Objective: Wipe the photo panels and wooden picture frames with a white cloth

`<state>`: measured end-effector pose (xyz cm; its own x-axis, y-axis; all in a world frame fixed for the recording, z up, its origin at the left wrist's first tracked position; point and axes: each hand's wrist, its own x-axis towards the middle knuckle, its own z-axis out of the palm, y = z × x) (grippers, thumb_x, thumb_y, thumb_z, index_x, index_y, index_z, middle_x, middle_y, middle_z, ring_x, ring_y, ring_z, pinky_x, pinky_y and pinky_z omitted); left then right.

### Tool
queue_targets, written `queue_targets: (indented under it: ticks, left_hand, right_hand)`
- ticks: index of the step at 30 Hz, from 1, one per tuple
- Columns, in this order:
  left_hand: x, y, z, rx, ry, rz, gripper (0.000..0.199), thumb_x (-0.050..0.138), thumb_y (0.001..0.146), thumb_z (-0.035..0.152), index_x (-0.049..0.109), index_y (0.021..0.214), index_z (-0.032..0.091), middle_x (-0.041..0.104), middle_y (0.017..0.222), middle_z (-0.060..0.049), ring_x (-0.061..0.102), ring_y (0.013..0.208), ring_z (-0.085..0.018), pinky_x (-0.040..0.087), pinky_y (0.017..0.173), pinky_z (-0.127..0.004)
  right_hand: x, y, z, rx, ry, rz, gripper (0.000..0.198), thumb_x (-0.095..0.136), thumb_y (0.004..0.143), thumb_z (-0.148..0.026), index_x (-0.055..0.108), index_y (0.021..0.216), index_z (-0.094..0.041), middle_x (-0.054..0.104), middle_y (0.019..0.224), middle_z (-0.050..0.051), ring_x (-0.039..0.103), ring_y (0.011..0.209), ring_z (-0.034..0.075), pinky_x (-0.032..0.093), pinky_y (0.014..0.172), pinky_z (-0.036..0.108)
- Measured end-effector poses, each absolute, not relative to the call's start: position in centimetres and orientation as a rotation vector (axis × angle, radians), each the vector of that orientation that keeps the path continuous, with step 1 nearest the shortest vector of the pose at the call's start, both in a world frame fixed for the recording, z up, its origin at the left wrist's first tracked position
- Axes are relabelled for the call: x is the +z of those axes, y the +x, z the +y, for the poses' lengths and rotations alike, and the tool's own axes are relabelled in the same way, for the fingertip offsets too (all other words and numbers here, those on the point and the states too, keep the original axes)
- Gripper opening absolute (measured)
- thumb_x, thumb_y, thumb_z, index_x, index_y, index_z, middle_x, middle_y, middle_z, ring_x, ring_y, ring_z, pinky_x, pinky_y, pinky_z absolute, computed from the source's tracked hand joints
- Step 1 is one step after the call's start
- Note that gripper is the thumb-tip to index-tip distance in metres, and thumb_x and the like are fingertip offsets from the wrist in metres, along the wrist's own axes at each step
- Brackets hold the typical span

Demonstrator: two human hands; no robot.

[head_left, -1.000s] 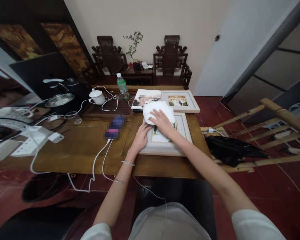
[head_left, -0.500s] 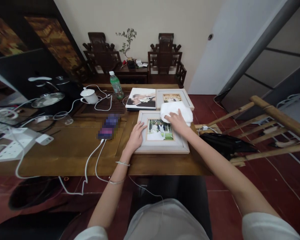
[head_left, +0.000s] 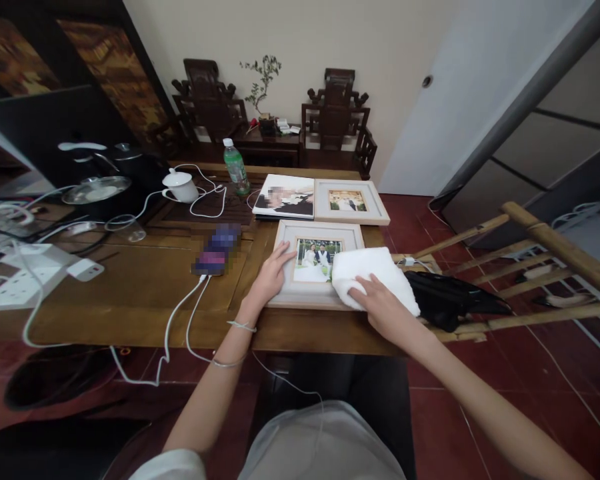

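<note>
A pale-wood picture frame (head_left: 300, 299) lies flat near the table's front edge, with a photo of two people in its white mat. My left hand (head_left: 271, 273) rests on the frame's left side, its fingers stretched out over the border. My right hand (head_left: 380, 303) grips a white cloth (head_left: 380, 263), which covers the frame's lower right corner and hangs past its right side. Behind lie a second picture frame (head_left: 375, 212) and, left of it, a white-edged photo book (head_left: 285, 197) or stack of prints.
To the left lie a phone (head_left: 215, 250) on charging cables, a power strip (head_left: 20, 280) and a clear cup (head_left: 126, 228). A lidded white mug (head_left: 181, 185) and a green-labelled bottle (head_left: 237, 168) stand behind. Right of the table are a bamboo chair (head_left: 555, 240) and a black bag (head_left: 450, 297).
My right hand has drawn the white cloth from the frame's upper right corner down to its lower right, uncovering the second frame's photo. The left hand stays on the frame's left side.
</note>
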<state>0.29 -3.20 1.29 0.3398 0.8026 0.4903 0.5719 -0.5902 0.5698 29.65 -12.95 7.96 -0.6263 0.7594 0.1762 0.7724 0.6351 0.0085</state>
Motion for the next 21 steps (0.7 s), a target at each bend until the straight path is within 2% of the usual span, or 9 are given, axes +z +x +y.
queue_targets:
  ticks: [7,11,16,21]
  left_hand:
    - [1.4,0.3,-3.2,1.088,2.316,1.203,0.058,0.034,0.071,-0.006,0.06,0.118,0.017,0.047,0.142,-0.008,0.033,0.138,-0.022,0.03,0.114,-0.047]
    - [1.4,0.4,-3.4,1.083,2.298,1.258,0.055,0.034,0.072,-0.006,0.061,0.115,0.016,0.05,0.139,-0.009,0.039,0.135,-0.023,0.032,0.114,-0.046]
    - [1.5,0.7,-3.6,1.11,2.278,1.307,0.056,0.037,0.07,-0.005,0.061,0.115,0.018,0.052,0.137,-0.009,0.044,0.131,-0.022,0.033,0.113,-0.045]
    - [1.7,0.8,-3.8,1.108,2.283,1.301,0.054,0.036,0.074,-0.004,0.059,0.119,0.016,0.051,0.137,-0.011,0.044,0.131,-0.022,0.034,0.113,-0.044]
  right_hand:
    - [7.4,29.1,-4.2,-0.178,-1.404,-2.558,0.065,0.038,0.062,0.009,0.053,0.121,-0.01,0.056,0.127,0.021,0.047,0.125,0.028,0.031,0.108,0.049]
    - [7.5,28.5,-1.5,-0.252,-1.415,-2.567,0.064,0.037,0.064,0.01,0.053,0.122,-0.008,0.054,0.129,0.022,0.043,0.128,0.03,0.028,0.108,0.05]
    - [7.2,28.4,-5.3,-0.22,-1.369,-2.665,0.058,0.039,0.064,0.01,0.058,0.115,-0.009,0.052,0.133,0.021,0.042,0.129,0.031,0.027,0.109,0.052]
    - [8.3,28.2,-13.0,-0.017,-1.381,-2.714,0.064,0.037,0.061,0.01,0.057,0.118,-0.01,0.049,0.137,0.02,0.039,0.132,0.03,0.028,0.11,0.052]
